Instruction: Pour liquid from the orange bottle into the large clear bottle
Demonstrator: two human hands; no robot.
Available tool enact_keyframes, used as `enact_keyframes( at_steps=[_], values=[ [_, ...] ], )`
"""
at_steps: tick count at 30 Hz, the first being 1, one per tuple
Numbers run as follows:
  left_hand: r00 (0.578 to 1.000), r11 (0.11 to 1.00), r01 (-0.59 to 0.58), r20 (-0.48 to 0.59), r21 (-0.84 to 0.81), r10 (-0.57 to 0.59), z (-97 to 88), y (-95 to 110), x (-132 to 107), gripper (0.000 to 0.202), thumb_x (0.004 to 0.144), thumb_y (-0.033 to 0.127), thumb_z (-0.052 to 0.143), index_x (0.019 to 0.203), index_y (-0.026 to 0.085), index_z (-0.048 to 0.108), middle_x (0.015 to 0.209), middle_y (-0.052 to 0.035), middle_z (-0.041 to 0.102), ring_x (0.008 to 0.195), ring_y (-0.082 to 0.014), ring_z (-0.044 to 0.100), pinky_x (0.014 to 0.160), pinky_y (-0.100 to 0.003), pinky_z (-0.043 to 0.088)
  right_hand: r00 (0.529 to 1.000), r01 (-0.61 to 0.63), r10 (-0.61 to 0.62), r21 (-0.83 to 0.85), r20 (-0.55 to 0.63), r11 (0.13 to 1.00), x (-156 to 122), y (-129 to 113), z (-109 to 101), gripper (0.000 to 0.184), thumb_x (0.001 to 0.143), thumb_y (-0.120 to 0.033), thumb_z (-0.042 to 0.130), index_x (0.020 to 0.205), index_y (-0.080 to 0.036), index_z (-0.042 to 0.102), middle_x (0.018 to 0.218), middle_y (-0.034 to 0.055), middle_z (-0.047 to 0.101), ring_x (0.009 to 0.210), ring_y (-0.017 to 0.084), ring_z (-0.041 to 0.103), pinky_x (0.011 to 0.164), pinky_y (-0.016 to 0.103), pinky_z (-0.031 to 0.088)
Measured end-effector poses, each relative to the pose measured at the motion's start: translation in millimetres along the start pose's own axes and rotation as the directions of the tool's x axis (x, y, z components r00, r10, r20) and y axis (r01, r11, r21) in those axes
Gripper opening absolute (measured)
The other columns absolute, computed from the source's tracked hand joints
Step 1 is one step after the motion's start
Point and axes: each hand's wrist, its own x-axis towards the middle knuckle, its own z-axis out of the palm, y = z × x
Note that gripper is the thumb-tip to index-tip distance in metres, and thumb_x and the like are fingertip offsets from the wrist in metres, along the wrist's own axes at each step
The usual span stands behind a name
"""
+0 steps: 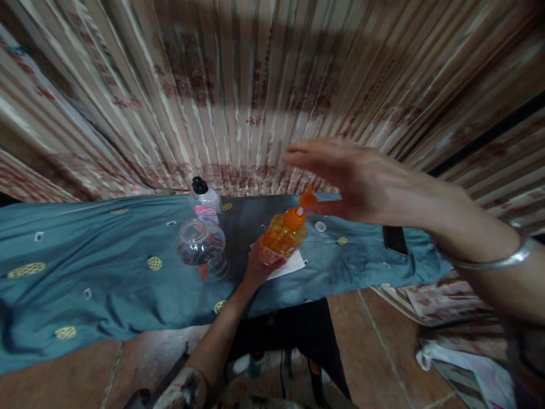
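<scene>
My left hand (259, 266) is wrapped round the lower part of a clear pump bottle (281, 241) of orange-yellow liquid, which tilts to the right. Its orange pump head (307, 197) stands raised on a white stem above the collar. Slightly blurred, my right hand (351, 176) hovers over the pump head with fingers stretched out and thumb apart. The thumb tip is close beside the stem; whether it touches I cannot tell. Beneath the bottle lies a white sheet (292, 266), partly hidden. A small white disc (321, 226) rests to the right of the bottle.
Left of the bottle stand a clear plastic vessel (200, 241) and, behind it, a white bottle with a black cap (206, 200). A dark phone (395, 240) lies at the right on the blue-green patterned cloth (128, 289). A pleated curtain (255, 85) hangs behind.
</scene>
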Motion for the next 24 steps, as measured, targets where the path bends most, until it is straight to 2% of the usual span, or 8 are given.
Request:
enact_keyframes(
  at_steps=[2,4,6,8,10,13,18,24],
  values=[
    [1.0,1.0,0.007,0.005,0.0,-0.007,0.7,0,0,0.054,0.113,0.052,0.086,0.156,0.023,0.075,0.157,-0.0148,0.078,0.135,-0.0333,0.081,0.113,-0.059,0.073,0.98,-0.105,0.109,0.032,-0.164,0.994,-35,4,-3,0.062,0.108,-0.034,0.091,0.168,-0.027,0.075,0.174,0.0125,0.079,0.166,0.042,0.074,0.144,0.068,0.059],
    [1.0,1.0,0.018,0.007,0.006,-0.018,1.5,1,0,0.053,0.113,0.052,0.086,0.156,0.023,0.075,0.158,-0.0148,0.078,0.135,-0.0332,0.081,0.113,-0.059,0.073,0.836,-0.311,0.362,0.188,-0.411,0.932,-73,7,14,0.043,0.11,-0.048,0.092,0.15,-0.033,0.086,0.146,0.0098,0.093,0.134,0.039,0.091,0.129,0.067,0.071],
    [1.0,0.999,0.029,0.006,0.016,-0.029,1.8,2,0,0.053,0.113,0.052,0.086,0.156,0.023,0.075,0.157,-0.0147,0.078,0.135,-0.0331,0.081,0.113,-0.059,0.073,0.725,-0.387,0.555,0.424,-0.409,0.818,-101,7,47,0.036,0.108,-0.059,0.095,0.134,-0.035,0.091,0.125,0.007,0.096,0.116,0.036,0.094,0.116,0.062,0.077],
    [0.999,0.999,0.037,0.007,0.027,-0.037,1.2,4,1,0.053,0.113,0.052,0.086,0.156,0.023,0.075,0.157,-0.0146,0.078,0.135,-0.0332,0.081,0.113,-0.059,0.073,0.686,-0.381,0.645,0.588,-0.338,0.714,-112,3,84,0.048,0.102,-0.065,0.099,0.137,-0.033,0.09,0.129,0.0084,0.096,0.123,0.036,0.093,0.118,0.06,0.076],
    [0.999,0.999,0.038,0.015,0.033,-0.039,0.1,7,1,0.053,0.113,0.052,0.086,0.156,0.023,0.075,0.157,-0.0146,0.078,0.134,-0.0333,0.081,0.113,-0.059,0.073,0.694,-0.34,0.66,0.676,-0.289,0.653,-107,-4,112,0.062,0.099,-0.066,0.103,0.149,-0.034,0.086,0.145,0.0109,0.093,0.139,0.037,0.089,0.125,0.058,0.072],
    [0.999,0.999,0.032,0.032,0.032,-0.033,-1.6,11,2,0.054,0.113,0.052,0.086,0.157,0.023,0.075,0.158,-0.0146,0.078,0.135,-0.0338,0.081,0.112,-0.059,0.073,0.753,-0.308,0.619,0.712,-0.222,0.631,-85,-12,130,0.076,0.094,-0.069,0.106,0.158,-0.036,0.083,0.161,0.0122,0.087,0.151,0.039,0.083,0.134,0.06,0.065],
    [0.998,0.999,0.029,0.049,0.018,-0.029,-2.6,14,2,0.055,0.113,0.053,0.086,0.158,0.023,0.074,0.159,-0.0152,0.077,0.136,-0.0342,0.08,0.113,-0.06,0.073,0.862,-0.336,0.505,0.701,-0.04,0.629,-55,-10,120,0.058,0.099,-0.071,0.101,0.14,-0.031,0.093,0.146,0.0147,0.093,0.142,0.042,0.086,0.132,0.062,0.065],
    [0.998,0.999,0.039,0.048,0.004,-0.039,-1.5,11,-1,0.055,0.113,0.052,0.086,0.158,0.023,0.074,0.159,-0.0151,0.078,0.136,-0.0339,0.081,0.114,-0.06,0.073,0.884,-0.329,0.467,0.75,0.03,0.574,-49,1,112,0.058,0.093,-0.075,0.104,0.125,-0.028,0.096,0.135,0.0129,0.096,0.135,0.04,0.089,0.129,0.059,0.066]
  ],
)
